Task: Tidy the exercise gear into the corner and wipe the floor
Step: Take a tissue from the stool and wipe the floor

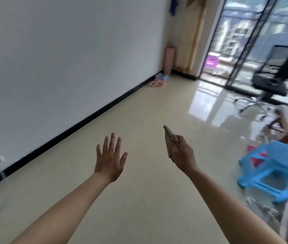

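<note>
My right hand (183,152) is shut on a folded brownish cloth (169,141), held up over the beige tiled floor (139,199). My left hand (110,157) is stretched forward beside it, fingers spread, holding nothing. Far off in the room's corner a rolled pink mat (170,59) stands upright against the wall. At its foot lie small blue items (38,77) and a pink looped item (156,83) on the floor. The picture is blurred, so their details are unclear.
A white wall with a black skirting board (79,124) runs along the left. A blue plastic stool (273,170) stands close on the right, a black office chair (273,76) beyond it by the glass doors (245,41). A purple stool (211,61) sits outside.
</note>
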